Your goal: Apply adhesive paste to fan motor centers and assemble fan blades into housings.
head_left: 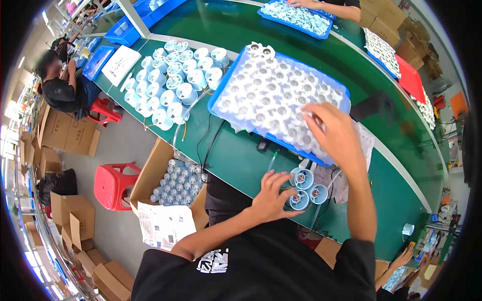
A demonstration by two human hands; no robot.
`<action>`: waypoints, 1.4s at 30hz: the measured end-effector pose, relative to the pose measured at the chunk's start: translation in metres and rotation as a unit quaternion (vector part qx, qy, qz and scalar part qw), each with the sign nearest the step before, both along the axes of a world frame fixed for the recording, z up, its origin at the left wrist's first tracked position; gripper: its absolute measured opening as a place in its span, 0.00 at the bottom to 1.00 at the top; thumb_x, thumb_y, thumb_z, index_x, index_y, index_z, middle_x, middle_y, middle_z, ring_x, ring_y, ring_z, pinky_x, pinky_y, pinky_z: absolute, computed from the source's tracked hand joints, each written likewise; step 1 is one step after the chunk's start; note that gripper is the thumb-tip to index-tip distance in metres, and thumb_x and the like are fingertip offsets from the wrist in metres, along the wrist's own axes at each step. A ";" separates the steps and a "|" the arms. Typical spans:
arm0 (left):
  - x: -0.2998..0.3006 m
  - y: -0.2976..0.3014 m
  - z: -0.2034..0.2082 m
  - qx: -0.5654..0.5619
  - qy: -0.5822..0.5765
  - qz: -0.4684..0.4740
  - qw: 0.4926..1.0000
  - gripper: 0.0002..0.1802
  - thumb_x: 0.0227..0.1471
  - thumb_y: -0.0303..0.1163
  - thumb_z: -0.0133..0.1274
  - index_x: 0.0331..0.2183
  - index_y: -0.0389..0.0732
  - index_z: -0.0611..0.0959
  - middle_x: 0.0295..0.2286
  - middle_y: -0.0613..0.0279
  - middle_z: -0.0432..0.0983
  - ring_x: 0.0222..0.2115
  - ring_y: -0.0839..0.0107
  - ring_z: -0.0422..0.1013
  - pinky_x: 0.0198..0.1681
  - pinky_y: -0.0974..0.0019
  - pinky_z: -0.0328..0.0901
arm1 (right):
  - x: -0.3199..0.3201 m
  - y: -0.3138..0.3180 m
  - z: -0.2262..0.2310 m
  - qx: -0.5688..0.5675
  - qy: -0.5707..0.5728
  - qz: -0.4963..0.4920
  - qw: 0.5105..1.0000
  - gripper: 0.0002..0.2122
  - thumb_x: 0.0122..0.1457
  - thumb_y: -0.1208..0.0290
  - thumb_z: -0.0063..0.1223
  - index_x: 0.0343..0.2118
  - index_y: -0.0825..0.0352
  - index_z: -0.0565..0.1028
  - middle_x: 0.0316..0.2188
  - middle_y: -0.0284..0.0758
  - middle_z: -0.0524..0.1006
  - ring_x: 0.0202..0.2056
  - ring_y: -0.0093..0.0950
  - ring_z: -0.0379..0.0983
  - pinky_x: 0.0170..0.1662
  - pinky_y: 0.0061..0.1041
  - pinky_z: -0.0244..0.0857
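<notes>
— Where did the pale blue cups (305, 188) sit, and which hand had them?

— Three of them stood upright in a tight cluster on the green surface (241, 160), open mouths up. The left hand (271, 198) lay touching the cluster from its nine o'clock side, fingers spread around the nearest cup, not pinching it.

— And the right hand (335, 133)?

— It was up at twelve o'clock from the cups, over the near corner of the blue tray (221, 98) of white moulded parts (271, 93). Its grip faced away from the camera; whether it pinched a part could not be told.

— So the tray lay farther from the person than the cups?

— Yes, just beyond them, the right hand nearer to it.
</notes>
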State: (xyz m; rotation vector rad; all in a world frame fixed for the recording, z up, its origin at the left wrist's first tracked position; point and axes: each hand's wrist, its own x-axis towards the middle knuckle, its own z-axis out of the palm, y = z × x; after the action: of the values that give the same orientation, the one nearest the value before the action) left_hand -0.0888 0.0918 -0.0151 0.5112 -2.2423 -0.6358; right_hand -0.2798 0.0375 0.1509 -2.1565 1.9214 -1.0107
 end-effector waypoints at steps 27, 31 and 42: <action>0.004 -0.003 -0.002 0.022 0.013 -0.004 1.000 0.28 0.39 0.51 0.65 0.36 0.43 0.73 0.50 0.54 0.64 0.54 0.55 0.58 0.60 0.43 0.48 | -0.034 -0.204 -0.071 -0.158 0.543 0.094 0.819 0.04 0.48 0.75 0.53 0.29 0.64 0.75 0.30 0.32 0.72 0.34 0.26 0.74 0.35 0.25 0.67; 0.005 -0.003 0.002 0.023 0.006 0.002 1.000 0.28 0.37 0.50 0.67 0.35 0.45 0.73 0.49 0.56 0.65 0.53 0.57 0.59 0.59 0.45 0.51 | -0.041 -0.206 -0.068 -0.172 0.549 0.124 0.808 0.03 0.49 0.75 0.53 0.28 0.64 0.75 0.30 0.32 0.72 0.34 0.26 0.74 0.35 0.25 0.67; 0.002 -0.001 -0.001 0.022 -0.008 0.006 1.000 0.29 0.38 0.53 0.64 0.36 0.42 0.75 0.50 0.51 0.63 0.55 0.53 0.57 0.60 0.43 0.48 | -0.058 -0.153 -0.050 -0.158 0.539 0.213 0.799 0.09 0.49 0.75 0.54 0.35 0.66 0.75 0.31 0.31 0.72 0.35 0.25 0.71 0.38 0.24 0.65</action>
State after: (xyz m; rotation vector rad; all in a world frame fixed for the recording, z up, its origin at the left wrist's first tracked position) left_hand -0.0865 0.0912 -0.0158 0.5544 -2.2432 -0.6791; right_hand -0.3374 -0.1152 0.1006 -3.6155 1.3190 0.1042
